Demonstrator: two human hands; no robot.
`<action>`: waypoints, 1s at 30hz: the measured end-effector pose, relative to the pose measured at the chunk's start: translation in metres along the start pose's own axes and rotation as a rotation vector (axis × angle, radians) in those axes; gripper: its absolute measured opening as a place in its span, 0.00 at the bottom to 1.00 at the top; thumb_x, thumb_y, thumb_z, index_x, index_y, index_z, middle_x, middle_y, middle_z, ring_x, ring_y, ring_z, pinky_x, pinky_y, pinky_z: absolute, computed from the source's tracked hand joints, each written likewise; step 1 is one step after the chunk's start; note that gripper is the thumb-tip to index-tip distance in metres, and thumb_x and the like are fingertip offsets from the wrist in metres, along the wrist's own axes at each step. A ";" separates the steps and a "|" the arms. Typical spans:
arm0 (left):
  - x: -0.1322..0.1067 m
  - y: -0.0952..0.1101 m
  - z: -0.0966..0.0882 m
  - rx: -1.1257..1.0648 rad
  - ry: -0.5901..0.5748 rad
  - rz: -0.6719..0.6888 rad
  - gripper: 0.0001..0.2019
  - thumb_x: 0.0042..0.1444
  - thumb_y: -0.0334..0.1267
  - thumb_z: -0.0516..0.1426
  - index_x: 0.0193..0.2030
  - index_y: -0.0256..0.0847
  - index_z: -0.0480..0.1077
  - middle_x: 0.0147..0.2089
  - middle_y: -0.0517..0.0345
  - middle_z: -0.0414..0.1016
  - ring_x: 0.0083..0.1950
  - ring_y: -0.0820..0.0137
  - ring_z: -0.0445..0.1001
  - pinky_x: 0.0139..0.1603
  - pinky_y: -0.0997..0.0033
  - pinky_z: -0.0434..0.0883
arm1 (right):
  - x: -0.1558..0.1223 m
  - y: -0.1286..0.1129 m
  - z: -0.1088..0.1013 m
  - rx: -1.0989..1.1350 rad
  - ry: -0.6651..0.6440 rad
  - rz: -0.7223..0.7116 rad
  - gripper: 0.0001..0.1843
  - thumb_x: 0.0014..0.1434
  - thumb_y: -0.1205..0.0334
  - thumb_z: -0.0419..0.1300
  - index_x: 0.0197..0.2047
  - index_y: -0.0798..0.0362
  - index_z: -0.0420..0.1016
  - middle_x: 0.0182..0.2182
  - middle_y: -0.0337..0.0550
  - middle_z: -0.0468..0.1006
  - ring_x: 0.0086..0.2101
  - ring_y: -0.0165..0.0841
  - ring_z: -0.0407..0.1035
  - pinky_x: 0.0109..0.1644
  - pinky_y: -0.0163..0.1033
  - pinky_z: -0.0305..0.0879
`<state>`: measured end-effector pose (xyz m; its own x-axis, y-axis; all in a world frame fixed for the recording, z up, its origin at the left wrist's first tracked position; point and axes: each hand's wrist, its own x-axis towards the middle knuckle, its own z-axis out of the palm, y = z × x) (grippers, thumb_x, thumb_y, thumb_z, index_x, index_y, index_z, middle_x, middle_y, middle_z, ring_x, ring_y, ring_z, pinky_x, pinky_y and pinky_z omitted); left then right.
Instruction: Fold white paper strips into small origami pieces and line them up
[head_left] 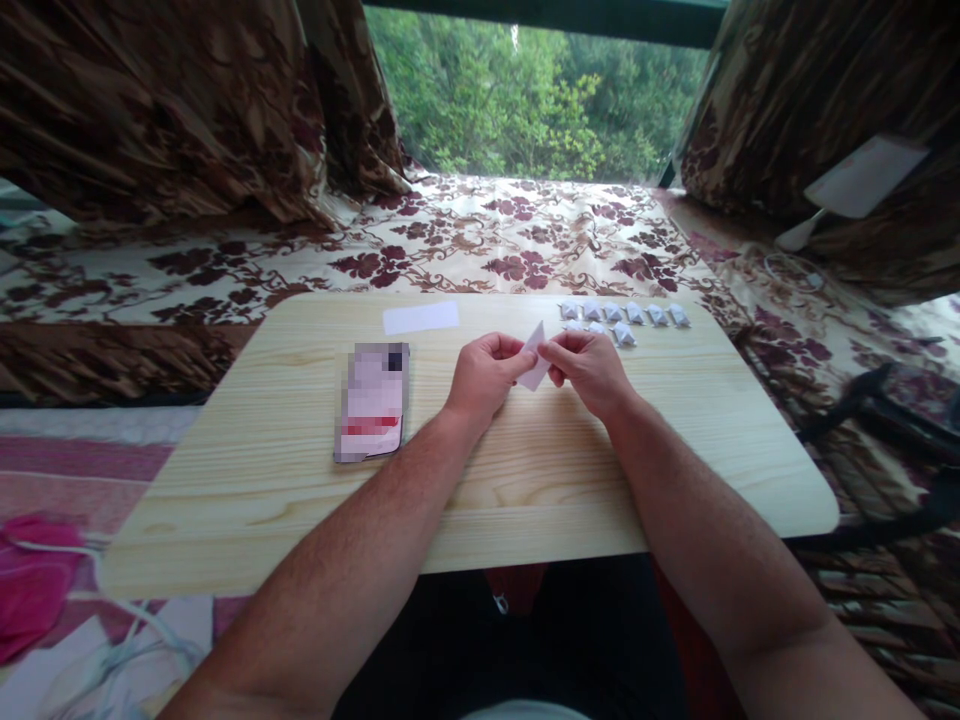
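A small folded piece of white paper [537, 368] is held above the wooden table, pinched from both sides. My left hand [487, 375] grips its left edge between thumb and fingers. On the opposite side, my right hand [589, 368] pinches the paper near its upper right edge. Just behind my right hand sit several small folded paper pieces [615, 314] in two rows, each with a raised, pointed top. A flat white paper strip [421, 318] lies at the far left of the table.
A phone [373, 402], partly pixelated, lies on the table [540, 510] left of my left forearm. Patterned cloth [517, 240] covers the ledge behind, below a window. A white lamp [862, 178] stands at the right. Cables and papers [112, 650] lie at the lower left.
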<state>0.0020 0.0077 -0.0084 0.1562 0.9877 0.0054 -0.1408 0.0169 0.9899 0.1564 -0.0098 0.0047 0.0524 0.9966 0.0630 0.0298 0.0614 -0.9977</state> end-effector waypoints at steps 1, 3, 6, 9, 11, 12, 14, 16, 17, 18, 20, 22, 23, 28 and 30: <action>0.000 0.000 0.000 0.001 0.001 0.000 0.14 0.43 0.42 0.69 0.31 0.36 0.73 0.27 0.58 0.76 0.27 0.72 0.72 0.29 0.73 0.67 | 0.000 0.000 0.000 0.005 -0.003 0.000 0.14 0.52 0.54 0.68 0.25 0.56 0.75 0.14 0.36 0.71 0.16 0.23 0.60 0.19 0.31 0.53; 0.000 0.000 0.000 0.004 0.004 0.001 0.15 0.42 0.43 0.69 0.31 0.36 0.73 0.28 0.58 0.76 0.28 0.72 0.72 0.30 0.73 0.67 | -0.001 -0.001 0.000 0.008 -0.006 0.000 0.14 0.51 0.54 0.68 0.24 0.56 0.75 0.15 0.36 0.72 0.16 0.23 0.60 0.19 0.31 0.53; 0.000 0.001 0.000 0.002 0.004 -0.006 0.15 0.41 0.43 0.70 0.31 0.36 0.73 0.28 0.58 0.77 0.28 0.72 0.72 0.30 0.73 0.66 | -0.001 -0.001 0.001 -0.008 -0.008 0.002 0.14 0.51 0.53 0.68 0.24 0.56 0.75 0.15 0.36 0.72 0.16 0.24 0.60 0.20 0.31 0.54; 0.000 0.002 0.000 0.003 0.005 -0.010 0.15 0.41 0.43 0.70 0.31 0.37 0.73 0.28 0.58 0.77 0.28 0.72 0.72 0.30 0.73 0.66 | -0.001 -0.002 0.000 -0.017 -0.015 -0.003 0.15 0.52 0.53 0.68 0.25 0.56 0.76 0.15 0.36 0.72 0.16 0.24 0.60 0.20 0.31 0.54; 0.000 0.002 0.000 0.004 0.006 -0.011 0.15 0.40 0.42 0.70 0.31 0.37 0.73 0.28 0.58 0.77 0.28 0.72 0.72 0.30 0.73 0.66 | -0.001 -0.002 0.000 -0.012 -0.018 -0.004 0.14 0.52 0.53 0.68 0.25 0.56 0.75 0.15 0.36 0.72 0.16 0.24 0.61 0.20 0.31 0.54; 0.000 0.002 0.000 0.003 0.005 -0.012 0.15 0.41 0.43 0.70 0.31 0.37 0.73 0.28 0.58 0.77 0.28 0.72 0.72 0.30 0.73 0.66 | -0.001 -0.002 0.000 -0.008 -0.020 -0.005 0.14 0.52 0.54 0.68 0.25 0.56 0.75 0.15 0.36 0.71 0.16 0.24 0.61 0.20 0.31 0.54; 0.000 0.002 0.000 0.001 0.001 -0.017 0.15 0.41 0.43 0.70 0.31 0.37 0.73 0.28 0.58 0.77 0.28 0.71 0.73 0.30 0.72 0.67 | -0.001 -0.002 0.000 -0.003 -0.024 -0.007 0.14 0.52 0.54 0.68 0.25 0.56 0.75 0.15 0.36 0.71 0.16 0.23 0.61 0.20 0.31 0.54; 0.000 0.001 0.000 0.001 0.000 -0.021 0.15 0.41 0.43 0.70 0.31 0.37 0.73 0.29 0.57 0.77 0.29 0.71 0.73 0.31 0.72 0.67 | -0.001 -0.002 0.000 0.001 -0.029 -0.012 0.15 0.52 0.54 0.68 0.25 0.57 0.75 0.15 0.36 0.71 0.16 0.23 0.61 0.20 0.31 0.54; 0.000 0.001 0.000 0.003 0.000 -0.020 0.15 0.41 0.43 0.70 0.31 0.37 0.73 0.29 0.57 0.77 0.29 0.71 0.73 0.31 0.72 0.67 | -0.001 -0.002 0.000 0.002 -0.032 -0.015 0.15 0.53 0.54 0.68 0.25 0.57 0.75 0.15 0.36 0.71 0.16 0.23 0.61 0.20 0.31 0.54; 0.000 0.001 0.000 0.003 0.000 -0.018 0.15 0.41 0.43 0.70 0.31 0.37 0.73 0.29 0.57 0.77 0.29 0.71 0.73 0.31 0.72 0.67 | -0.001 -0.002 0.000 0.002 -0.032 -0.018 0.15 0.53 0.53 0.68 0.25 0.57 0.75 0.15 0.36 0.71 0.16 0.23 0.61 0.20 0.31 0.54; 0.000 0.000 0.000 -0.003 -0.001 -0.016 0.16 0.41 0.43 0.70 0.31 0.37 0.73 0.29 0.57 0.77 0.29 0.71 0.73 0.31 0.72 0.66 | -0.001 -0.002 -0.001 -0.003 -0.031 -0.021 0.15 0.53 0.53 0.68 0.25 0.56 0.76 0.15 0.36 0.71 0.17 0.23 0.61 0.20 0.31 0.54; 0.000 0.000 -0.001 -0.017 -0.009 -0.021 0.16 0.41 0.43 0.70 0.31 0.36 0.73 0.29 0.57 0.77 0.29 0.71 0.73 0.30 0.72 0.66 | -0.001 -0.001 -0.001 -0.013 -0.029 -0.023 0.16 0.52 0.52 0.68 0.26 0.56 0.76 0.15 0.36 0.71 0.17 0.24 0.61 0.20 0.31 0.55; 0.001 0.000 -0.001 -0.021 -0.017 -0.031 0.15 0.41 0.43 0.70 0.31 0.36 0.73 0.28 0.57 0.77 0.28 0.71 0.72 0.30 0.72 0.66 | 0.000 0.000 -0.001 -0.019 -0.026 -0.025 0.16 0.52 0.51 0.68 0.26 0.56 0.76 0.15 0.36 0.71 0.17 0.24 0.61 0.21 0.31 0.55; 0.002 0.001 -0.004 -0.018 -0.079 -0.073 0.15 0.45 0.47 0.67 0.29 0.37 0.74 0.27 0.57 0.75 0.27 0.73 0.70 0.27 0.73 0.64 | 0.001 0.002 -0.002 -0.031 -0.003 -0.056 0.15 0.52 0.52 0.68 0.26 0.55 0.75 0.16 0.35 0.71 0.17 0.24 0.60 0.21 0.32 0.54; 0.003 0.000 -0.005 -0.017 -0.065 -0.065 0.15 0.45 0.47 0.67 0.28 0.37 0.73 0.26 0.57 0.74 0.26 0.73 0.68 0.27 0.73 0.63 | 0.000 0.002 -0.002 -0.045 -0.001 -0.063 0.15 0.52 0.52 0.67 0.26 0.55 0.75 0.16 0.35 0.71 0.17 0.24 0.60 0.21 0.32 0.54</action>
<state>-0.0025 0.0117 -0.0087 0.2281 0.9724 -0.0489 -0.1449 0.0835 0.9859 0.1587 -0.0095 0.0025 0.0477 0.9909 0.1259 0.0777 0.1219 -0.9895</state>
